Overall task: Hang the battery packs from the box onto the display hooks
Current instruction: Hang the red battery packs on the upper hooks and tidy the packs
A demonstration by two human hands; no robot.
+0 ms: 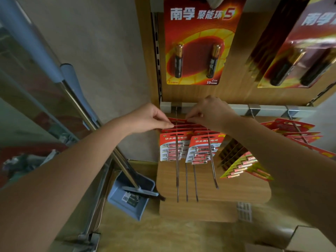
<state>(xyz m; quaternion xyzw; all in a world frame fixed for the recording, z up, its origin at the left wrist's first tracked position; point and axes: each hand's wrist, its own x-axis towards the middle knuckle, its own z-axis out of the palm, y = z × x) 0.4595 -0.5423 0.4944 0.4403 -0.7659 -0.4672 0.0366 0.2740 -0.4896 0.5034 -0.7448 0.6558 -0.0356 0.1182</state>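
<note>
From the head camera, you've got both arms stretched out to the display, hands meeting just under the grey rail [236, 106]. Your left hand [151, 118] pinches the left edge of a red battery pack [179, 122] between thumb and fingertips, and your right hand [211, 111] nips the same card at its top right, fingers curled down onto it. That pack sits right at the back, close to the rail, with the rod of the left display hook [177, 171] crossing its middle; whether the rod passes through the card's slot I cannot tell. In front of it there's a stack of hung packs [171, 148] on that same hook, red and white cards with small cells in rows, and beside it a second stack [201, 150] on the neighbouring hook [212, 170]. Both rods run out bare towards you beyond the cards. Off to your right, more red packs [298, 127] hang on a further hook, and yellow-edged packs [243, 166] hang at a slant below your right forearm. Above the rail, a big red two-cell card [198, 42] hangs on the wooden panel [241, 84], another card [298, 51] next to it. Down on the floor to the left is a blue dustpan [120, 199], and the corner of a cardboard box [312, 237] shows at bottom right.
</note>
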